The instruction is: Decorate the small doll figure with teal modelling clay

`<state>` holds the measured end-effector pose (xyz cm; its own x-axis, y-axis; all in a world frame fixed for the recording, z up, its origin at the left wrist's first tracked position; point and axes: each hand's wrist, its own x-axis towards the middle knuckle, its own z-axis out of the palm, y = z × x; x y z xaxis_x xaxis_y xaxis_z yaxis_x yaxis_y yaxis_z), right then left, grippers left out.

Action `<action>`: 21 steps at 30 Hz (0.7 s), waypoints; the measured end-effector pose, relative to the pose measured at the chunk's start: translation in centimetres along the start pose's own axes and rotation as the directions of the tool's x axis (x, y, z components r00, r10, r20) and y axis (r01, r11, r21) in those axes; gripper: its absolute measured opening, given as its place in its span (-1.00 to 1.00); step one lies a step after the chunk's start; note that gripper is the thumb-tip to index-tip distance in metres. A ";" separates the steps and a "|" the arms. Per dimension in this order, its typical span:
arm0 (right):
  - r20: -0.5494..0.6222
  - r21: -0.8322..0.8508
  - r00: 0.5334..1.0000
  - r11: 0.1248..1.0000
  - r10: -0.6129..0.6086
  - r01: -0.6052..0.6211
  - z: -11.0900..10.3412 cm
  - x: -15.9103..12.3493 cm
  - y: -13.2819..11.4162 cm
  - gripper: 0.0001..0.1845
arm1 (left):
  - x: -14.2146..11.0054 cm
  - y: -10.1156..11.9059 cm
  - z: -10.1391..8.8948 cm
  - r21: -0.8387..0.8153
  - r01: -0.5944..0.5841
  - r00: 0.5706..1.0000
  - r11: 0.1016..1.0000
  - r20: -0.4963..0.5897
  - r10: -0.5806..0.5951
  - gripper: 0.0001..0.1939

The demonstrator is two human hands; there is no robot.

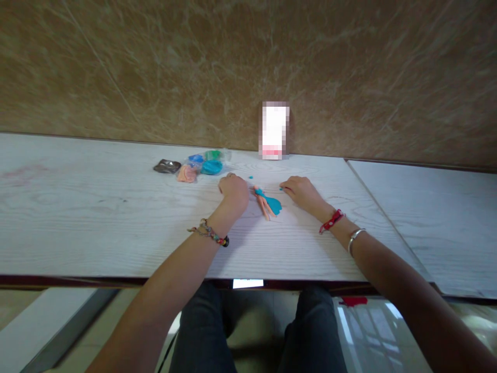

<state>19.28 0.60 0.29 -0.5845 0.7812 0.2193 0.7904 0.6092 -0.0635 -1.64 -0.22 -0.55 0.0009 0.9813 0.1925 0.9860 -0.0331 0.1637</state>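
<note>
Blurring makes the panel [274, 127] beyond the caped figure [267, 201] unreadable.

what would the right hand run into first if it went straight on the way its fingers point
Apart from the tiny blue piece at its fingertips, the right hand would probably meet the small figure first, near its upper end, though depth and exact line are hard to judge.

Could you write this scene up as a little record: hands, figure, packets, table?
left hand: curled, left of the figure; grip hidden
right hand: fingers at a blue bit; grip unclear
figure: peach and blue, lying down
packets: gray, peach, blue, teal, green; left of the figure
table: whitish, wood-grained
</note>
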 end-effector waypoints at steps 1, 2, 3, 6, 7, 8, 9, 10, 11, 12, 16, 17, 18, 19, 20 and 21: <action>0.017 -0.025 1.000 1.000 -0.008 0.008 0.0 -0.1 -0.2 -0.68 | 0.0 0.3 0.0 0.098 0.072 0.997 0.993 0.010 -0.073 -0.67; 0.035 -0.051 0.999 0.998 -0.023 0.025 0.0 -0.3 -0.3 -0.67 | 0.0 0.6 -0.1 0.155 0.103 0.994 0.983 0.023 -0.108 -0.66; 0.050 -0.077 0.998 0.996 -0.041 0.045 0.0 -0.6 -0.5 -0.66 | 0.0 0.9 -0.3 0.182 0.134 0.990 0.974 0.028 -0.142 -0.65; 0.066 -0.141 0.994 0.985 -0.086 0.094 0.1 -1.2 -0.8 -0.59 | -0.1 1.9 -0.7 0.203 0.165 0.985 0.965 0.020 -0.173 -0.61; 0.066 -0.151 0.994 0.984 -0.087 0.096 0.2 -1.4 -0.9 -0.56 | -0.1 2.1 -0.7 0.205 0.176 0.983 0.963 0.021 -0.184 -0.59; 0.065 -0.156 0.995 0.984 -0.080 0.090 0.2 -1.5 -1.0 -0.53 | -0.2 2.3 -0.7 0.204 0.191 0.980 0.960 0.017 -0.198 -0.58; 0.065 -0.157 0.995 0.984 -0.071 0.080 0.1 -1.6 -1.0 -0.51 | -0.3 2.3 -0.7 0.200 0.198 0.979 0.960 0.011 -0.205 -0.57; 0.068 -0.155 0.996 0.985 -0.064 0.074 0.0 -1.8 -1.1 -0.49 | -0.4 2.2 -0.6 0.191 0.195 0.980 0.962 0.002 -0.199 -0.57; 0.075 -0.150 0.995 0.986 -0.064 0.075 -0.1 -1.9 -1.2 -0.48 | -0.5 2.1 -0.6 0.179 0.179 0.984 0.967 -0.011 -0.180 -0.58; 0.084 -0.145 0.994 0.986 -0.072 0.084 -0.2 -2.0 -1.2 -0.47 | -0.6 1.8 -0.6 0.165 0.152 0.988 0.975 -0.022 -0.150 -0.60; 0.095 -0.144 0.993 0.985 -0.076 0.090 -0.7 -2.4 -1.8 -0.43 | -0.9 0.6 -1.0 0.130 0.108 0.994 0.986 -0.035 -0.104 -0.64; 0.094 -0.147 0.993 0.986 -0.067 0.081 -0.7 -2.5 -1.9 -0.42 | -0.9 0.4 -1.3 0.139 0.118 0.993 0.983 -0.022 -0.116 -0.64; 0.097 -0.149 0.993 0.986 -0.061 0.075 -0.8 -2.6 -2.0 -0.42 | -0.9 0.2 -1.5 0.156 0.123 0.992 0.980 -0.008 -0.123 -0.63; 0.104 -0.148 0.993 0.986 -0.059 0.074 -0.8 -2.6 -2.0 -0.42 | -1.0 0.0 -1.8 0.182 0.116 0.993 0.977 0.005 -0.119 -0.63; 0.112 -0.144 0.992 0.987 -0.061 0.077 -0.9 -2.7 -2.0 -0.43 | -1.0 -0.2 -2.1 0.211 0.101 0.994 0.972 0.019 -0.107 -0.63; 0.119 -0.137 0.991 0.988 -0.059 0.075 -0.9 -2.7 -1.9 -0.43 | -1.0 -0.3 -2.3 0.238 0.079 0.995 0.968 0.033 -0.090 -0.63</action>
<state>19.52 -2.80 0.70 -0.6479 0.7544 0.1055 0.7617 0.6421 0.0869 -2.32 -1.62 1.43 -0.0821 0.9861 0.1446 0.9942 0.0911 -0.0564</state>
